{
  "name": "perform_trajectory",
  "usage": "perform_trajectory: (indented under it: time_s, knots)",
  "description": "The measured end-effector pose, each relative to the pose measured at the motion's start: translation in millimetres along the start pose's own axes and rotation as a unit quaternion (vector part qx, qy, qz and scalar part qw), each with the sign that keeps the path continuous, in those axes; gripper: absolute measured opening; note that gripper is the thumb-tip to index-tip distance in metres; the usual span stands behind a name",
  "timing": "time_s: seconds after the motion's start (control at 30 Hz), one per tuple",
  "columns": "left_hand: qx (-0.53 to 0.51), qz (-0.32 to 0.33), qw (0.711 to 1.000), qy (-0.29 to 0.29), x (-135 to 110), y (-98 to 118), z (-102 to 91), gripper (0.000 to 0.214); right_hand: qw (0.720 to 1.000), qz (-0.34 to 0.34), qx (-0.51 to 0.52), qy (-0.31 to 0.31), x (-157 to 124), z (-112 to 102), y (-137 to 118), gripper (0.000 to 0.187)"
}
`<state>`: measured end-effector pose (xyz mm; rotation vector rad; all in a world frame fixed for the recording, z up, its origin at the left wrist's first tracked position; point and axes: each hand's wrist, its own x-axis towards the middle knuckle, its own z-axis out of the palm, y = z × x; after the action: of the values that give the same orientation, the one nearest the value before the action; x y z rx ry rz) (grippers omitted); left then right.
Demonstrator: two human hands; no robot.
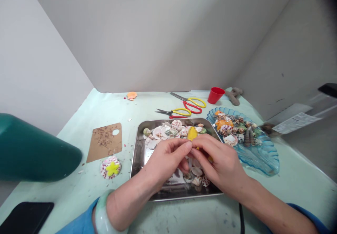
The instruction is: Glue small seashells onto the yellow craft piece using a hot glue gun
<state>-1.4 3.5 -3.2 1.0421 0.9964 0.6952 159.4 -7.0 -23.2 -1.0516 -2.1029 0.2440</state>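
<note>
Left hand [168, 158] and right hand [219, 162] pinch yellow shell [192, 133] together, over steel tray [139, 149]. Blue dish [263, 153] at tray's 3 o'clock.

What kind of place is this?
Probably a hobby craft table set in a plain-walled corner. The left hand and right hand pinch a yellow piece over a metal tray of seashells, a blue dish holds more, and two pairs of scissors lie on the pale green table.

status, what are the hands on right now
Left hand and right hand both pinch a yellow piece. Held over the metal tray of shells. Scissors and blue dish lie clear of the hands.
</note>
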Motion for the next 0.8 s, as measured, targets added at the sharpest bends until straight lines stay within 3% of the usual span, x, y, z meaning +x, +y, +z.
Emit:
perform_trajectory:
  time_s: [0.8]
  knots:
    - [-0.011,-0.002,1.0,0.002,0.6,-2.2,0.2,0.029,1.0,0.005,-0.01,-0.004,-0.6,1.5,1.6,0.011]
